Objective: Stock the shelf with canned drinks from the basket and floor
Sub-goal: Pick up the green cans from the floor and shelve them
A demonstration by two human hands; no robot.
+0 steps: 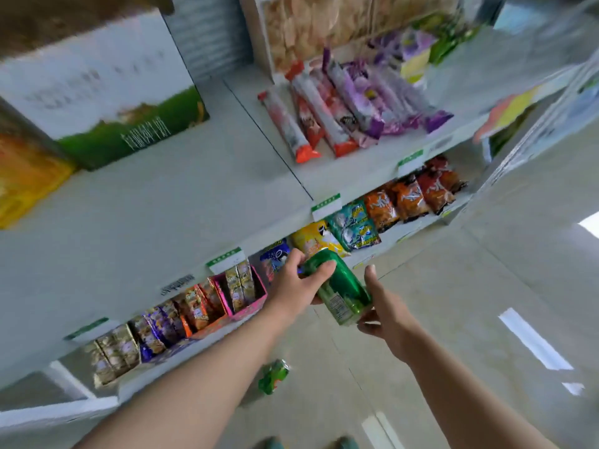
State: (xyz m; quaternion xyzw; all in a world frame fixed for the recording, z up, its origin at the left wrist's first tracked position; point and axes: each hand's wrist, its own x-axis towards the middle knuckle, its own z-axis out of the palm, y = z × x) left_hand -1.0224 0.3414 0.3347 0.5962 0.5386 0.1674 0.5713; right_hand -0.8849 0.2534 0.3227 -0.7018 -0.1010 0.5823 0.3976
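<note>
Directly before the head camera, both hands hold one green can (340,288) in the air, just in front of the shelf (155,222), near the front edge of its broad white board. The left hand (296,285) wraps fingers and thumb round the can's upper end. The right hand (387,311) cups the lower end, fingers curled beneath it and thumb sticking up. The can is tilted, its top leaning towards the shelf.

A second green can (274,376) is on the tiled floor (453,303) below, seen between the two forearms; it is too blurred to tell whether it stands or lies. Long wrapped snack packs (324,118) lie on the right part of the board, a green-and-white box (107,92) stands at its left, and bagged snacks (382,209) fill the tier beneath.
</note>
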